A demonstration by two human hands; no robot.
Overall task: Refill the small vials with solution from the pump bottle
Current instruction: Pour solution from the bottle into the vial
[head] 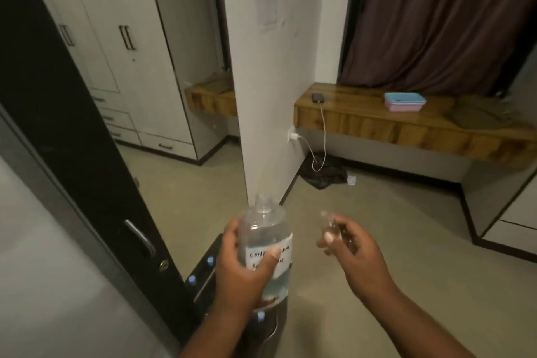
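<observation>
My left hand (238,273) grips a clear plastic bottle (266,229) around its body, low in the middle of the head view. The bottle holds clear liquid, carries a white handwritten label, and its neck shows no pump on top. To the right, my right hand (348,244) pinches a small clear vial (329,222) between thumb and fingers. The vial is blurred, so its fill level cannot be told. Bottle and vial are a short gap apart, both held above the floor.
A dark water dispenser (203,279) with blue buttons stands right below the bottle. A black door (72,154) with a metal handle is at the left. Behind, a wooden ledge (406,128) carries a charging phone (318,97) and a blue-and-pink box (404,102). A dark bag (325,173) lies on the floor.
</observation>
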